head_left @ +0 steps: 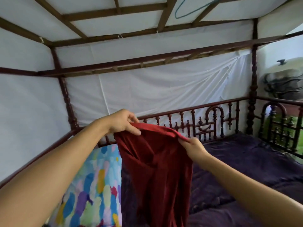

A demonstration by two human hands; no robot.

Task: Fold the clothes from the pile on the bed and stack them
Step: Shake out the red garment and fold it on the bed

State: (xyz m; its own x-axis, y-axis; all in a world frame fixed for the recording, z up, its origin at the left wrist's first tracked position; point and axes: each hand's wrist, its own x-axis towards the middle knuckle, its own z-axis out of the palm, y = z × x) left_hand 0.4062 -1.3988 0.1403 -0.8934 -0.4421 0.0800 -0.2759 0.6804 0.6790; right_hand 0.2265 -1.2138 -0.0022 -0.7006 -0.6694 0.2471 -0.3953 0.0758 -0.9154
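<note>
A dark red garment (155, 169) hangs in the air in front of me, above the bed. My left hand (123, 122) pinches its top edge at the left corner. At the right end of that same edge, my right hand (192, 147) pinches the cloth. The edge is stretched between both hands and the rest of the garment drops straight down out of the bottom of the view. The pile of clothes is not in view.
A dark purple blanket (246, 169) covers the bed. A bright multicoloured pillow or cloth (95, 185) lies at the left. Carved dark wooden railings (213, 122) and posts (253, 95) surround the bed, with white cloth (147, 90) hung behind and overhead.
</note>
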